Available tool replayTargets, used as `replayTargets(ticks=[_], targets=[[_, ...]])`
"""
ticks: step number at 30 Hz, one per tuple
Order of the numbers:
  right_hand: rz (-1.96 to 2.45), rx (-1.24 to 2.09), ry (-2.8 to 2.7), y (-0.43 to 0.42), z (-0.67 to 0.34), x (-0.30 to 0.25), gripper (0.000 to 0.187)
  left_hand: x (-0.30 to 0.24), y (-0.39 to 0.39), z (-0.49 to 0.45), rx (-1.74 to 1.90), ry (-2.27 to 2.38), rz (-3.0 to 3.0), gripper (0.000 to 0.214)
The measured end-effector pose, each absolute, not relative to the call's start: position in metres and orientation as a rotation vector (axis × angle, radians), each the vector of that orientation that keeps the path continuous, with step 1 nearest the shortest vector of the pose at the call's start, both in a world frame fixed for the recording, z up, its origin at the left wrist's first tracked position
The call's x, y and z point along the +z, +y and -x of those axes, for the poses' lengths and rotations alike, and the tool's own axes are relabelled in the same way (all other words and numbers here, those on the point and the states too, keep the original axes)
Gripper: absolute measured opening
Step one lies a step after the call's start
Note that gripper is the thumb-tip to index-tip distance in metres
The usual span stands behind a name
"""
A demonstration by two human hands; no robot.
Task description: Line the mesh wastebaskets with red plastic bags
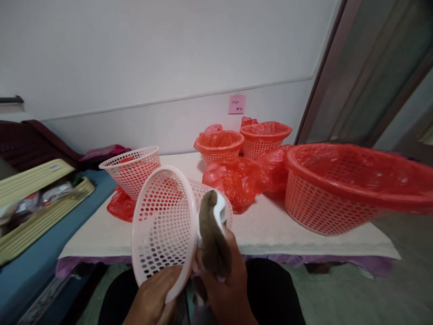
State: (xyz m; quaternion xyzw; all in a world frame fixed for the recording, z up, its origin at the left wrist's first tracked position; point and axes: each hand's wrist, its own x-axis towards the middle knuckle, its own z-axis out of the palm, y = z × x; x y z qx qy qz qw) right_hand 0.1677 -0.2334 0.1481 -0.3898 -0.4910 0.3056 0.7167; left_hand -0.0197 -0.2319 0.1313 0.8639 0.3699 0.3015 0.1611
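Observation:
A pale pink perforated plastic basket (162, 239) is tilted on its side in front of me, its mouth facing left. My left hand (155, 289) grips its lower rim, thumb inside and fingers beneath. Against the basket's outer side, my right hand (226, 275) holds a folded brown and white cloth (213, 234). Most of the right fingers are hidden behind the cloth. Behind the basket lies a crumpled red plastic bag (233, 180) on the white-covered table (257, 234).
Red-lined baskets (219, 144) stand at the back, with a large lined basket (324, 198) at right. Another pale basket (135, 167) stands at left on red plastic. A pink note (237, 104) is on the wall. An opened yellow box (50, 207) lies far left.

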Motion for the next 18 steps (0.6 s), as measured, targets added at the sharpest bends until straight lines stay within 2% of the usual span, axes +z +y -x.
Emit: replayTargets(ticks=[3,5,10,15,18], targets=[[1.003,0.398,-1.214,-0.220,-0.169,0.115,0.062,0.147,-0.236,0.014,1.002,1.218,-2.264,0.044],[1.121,0.351,-1.140,-0.205,-0.179,0.095,0.057,0.157,-0.238,0.008,1.115,1.326,-2.140,0.036],[1.362,0.652,-0.716,-0.173,-0.216,0.076,0.049,0.174,-0.239,-0.010,1.167,1.335,-1.961,0.026],[1.202,0.741,-0.670,-0.188,-0.186,0.088,0.040,0.179,-0.235,-0.025,1.206,1.405,-1.657,0.028],[1.032,0.698,-0.848,-0.217,-0.135,0.093,0.047,0.184,-0.227,-0.028,1.237,1.442,-1.360,0.037]])
